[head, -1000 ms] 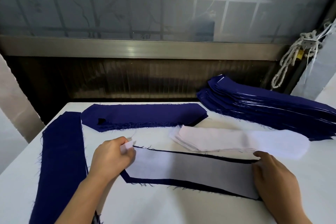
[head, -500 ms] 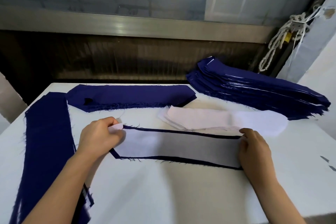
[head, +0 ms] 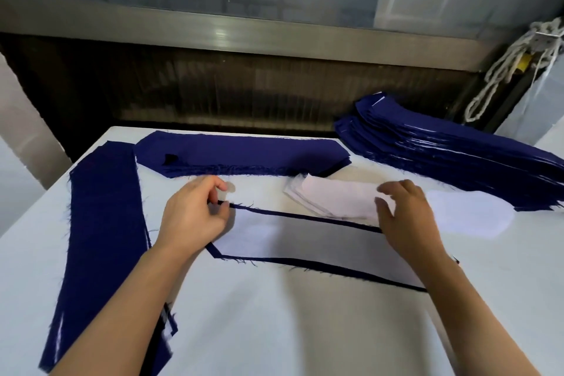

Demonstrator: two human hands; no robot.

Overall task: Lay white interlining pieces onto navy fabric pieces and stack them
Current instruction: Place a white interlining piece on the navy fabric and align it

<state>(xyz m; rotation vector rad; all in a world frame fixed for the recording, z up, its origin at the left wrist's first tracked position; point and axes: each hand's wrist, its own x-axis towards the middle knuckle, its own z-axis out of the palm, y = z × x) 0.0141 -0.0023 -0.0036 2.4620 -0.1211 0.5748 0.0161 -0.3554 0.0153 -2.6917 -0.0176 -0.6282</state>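
Interlining piece (head: 305,241) lies flat on navy piece (head: 351,273), mid-table (head: 274,330), with a navy border showing all round. Left hand (head: 195,217) is at the left end, fingers curled, pinching the navy corner. Right hand (head: 406,217) is over the right end, bent fingertips on the interlining stack (head: 335,198) just beyond; grip or plain touch, cannot tell. Navy strips (head: 103,223) run along the left side. Navy stack (head: 244,156) lies across the far edge. Tall navy pile (head: 442,159) sits far right.
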